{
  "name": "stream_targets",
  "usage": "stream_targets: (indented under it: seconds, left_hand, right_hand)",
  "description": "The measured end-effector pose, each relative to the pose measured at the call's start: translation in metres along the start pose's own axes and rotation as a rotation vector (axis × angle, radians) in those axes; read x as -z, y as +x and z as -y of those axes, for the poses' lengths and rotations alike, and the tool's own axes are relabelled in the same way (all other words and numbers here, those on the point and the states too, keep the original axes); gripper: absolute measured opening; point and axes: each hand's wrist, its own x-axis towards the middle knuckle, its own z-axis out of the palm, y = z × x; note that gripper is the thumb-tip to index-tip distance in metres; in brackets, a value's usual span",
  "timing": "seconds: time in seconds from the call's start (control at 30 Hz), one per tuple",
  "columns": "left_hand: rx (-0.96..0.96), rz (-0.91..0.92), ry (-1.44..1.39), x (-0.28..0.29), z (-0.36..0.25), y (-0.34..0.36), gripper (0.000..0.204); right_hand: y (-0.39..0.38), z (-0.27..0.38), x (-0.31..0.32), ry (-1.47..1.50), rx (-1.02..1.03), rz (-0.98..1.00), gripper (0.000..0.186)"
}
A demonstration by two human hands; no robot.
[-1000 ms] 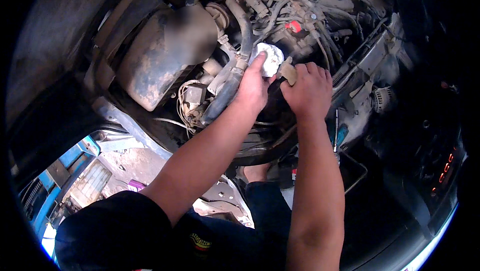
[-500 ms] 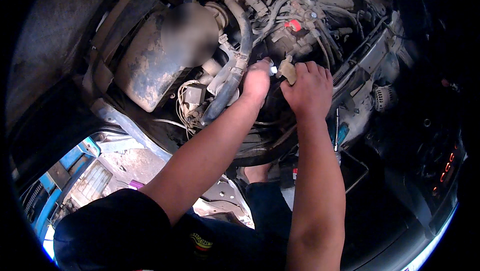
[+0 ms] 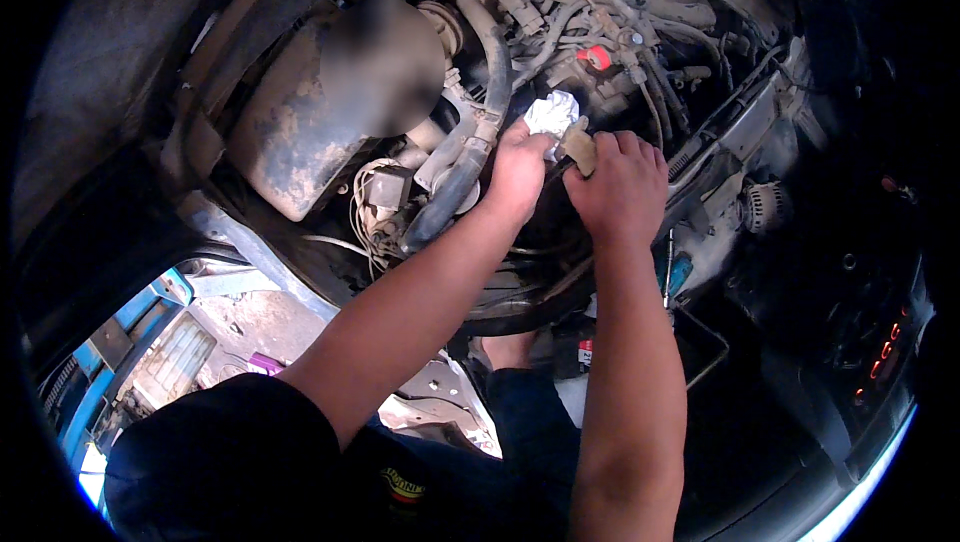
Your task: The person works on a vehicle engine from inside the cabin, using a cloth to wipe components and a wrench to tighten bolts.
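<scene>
Over the dusty engine bay, my left hand (image 3: 518, 174) is closed around a crumpled white, shiny sheet (image 3: 551, 114), which could be tissue or foil. My right hand (image 3: 628, 187) grips a tan, dust-covered engine part (image 3: 579, 148) with a small prong on top; its lower portion is hidden by my fingers. The sheet's edge lies against or just behind this part, and I cannot tell whether they touch. Left of my left hand runs a thick dark hose (image 3: 460, 177). Beyond both hands shows a red cap-like piece (image 3: 597, 57) among dirty pipes and cables.
A large dusty tank or housing (image 3: 290, 142) fills the left of the bay. Loose wires surround a small grey box (image 3: 388, 190). Beside my right forearm are a long metal shaft and a teal handle (image 3: 679, 272). A round finned part (image 3: 768, 204) sits at right.
The crumpled sheet, mostly hidden before, now rises in full view from my left hand and reaches the tan part. My left hand has turned slightly; my right keeps its grip.
</scene>
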Motion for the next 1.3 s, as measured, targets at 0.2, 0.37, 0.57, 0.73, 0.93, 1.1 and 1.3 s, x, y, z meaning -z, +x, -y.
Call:
stream_targets:
  seconds: [0.2,0.37,0.57,0.73,0.93,1.1,1.3]
  left_hand:
    - [-0.055,-0.089,0.364,0.001,-0.001,-0.003,0.023]
    - [-0.011,-0.118,0.267,0.009,0.001,0.003,0.023]
    - [-0.156,-0.111,0.741,0.007,-0.001,0.0,0.023]
    - [-0.257,-0.103,0.856,0.002,-0.004,-0.011,0.041]
    - [-0.221,0.02,0.51,0.002,-0.005,-0.007,0.038]
    - [-0.117,0.068,0.419,0.0,-0.007,-0.013,0.028]
    - [-0.139,0.055,0.258,-0.012,-0.006,-0.006,0.023]
  right_hand:
    - [0.001,0.001,0.001,-0.029,0.004,0.003,0.029]
    - [0.0,0.001,0.001,-0.037,0.012,-0.008,0.03]
    - [0.0,0.001,0.001,-0.021,0.012,-0.006,0.03]
    - [0.0,0.0,0.0,-0.019,0.01,-0.006,0.03]
    - [-0.001,0.0,-0.001,-0.015,0.006,0.004,0.03]
    - [0.001,0.0,-0.001,-0.009,0.002,0.013,0.03]
    - [0.001,-0.001,0.0,-0.004,0.009,-0.008,0.03]
